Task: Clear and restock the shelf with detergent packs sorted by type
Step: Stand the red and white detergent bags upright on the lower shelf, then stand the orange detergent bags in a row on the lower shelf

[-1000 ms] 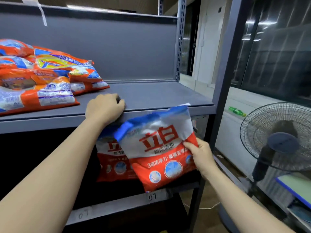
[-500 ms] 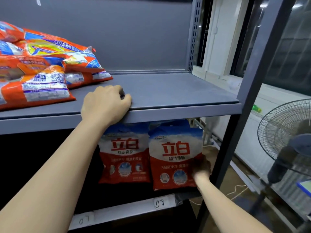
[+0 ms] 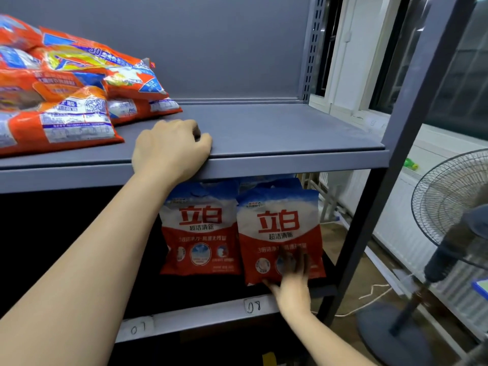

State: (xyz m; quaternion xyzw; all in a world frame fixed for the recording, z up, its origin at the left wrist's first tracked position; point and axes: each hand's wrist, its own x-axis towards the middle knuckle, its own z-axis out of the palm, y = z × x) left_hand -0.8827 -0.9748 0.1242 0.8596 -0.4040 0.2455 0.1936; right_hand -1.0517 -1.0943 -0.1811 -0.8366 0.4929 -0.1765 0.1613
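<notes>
Head view: my left hand [image 3: 171, 151] clasps the upper shelf [image 3: 277, 130] edge, likely to steady me, while my right hand [image 3: 290, 276], fingers flat, presses the right-hand detergent pack [image 3: 280, 228] upright beside its twin [image 3: 200, 225] on the lower shelf [image 3: 190, 317]; orange packs [image 3: 63, 101] lie stacked above.

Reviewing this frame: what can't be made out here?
Head view only:
- Right hand fingers: motion-blurred against the right red-and-white pack, so grip or flat touch is unclear.
- Orange packs: cut off by the left edge; count unknown.
- Lower shelf left of the packs: too dark to see.
- Left hand fingertips: curled out of sight on the upper shelf.
</notes>
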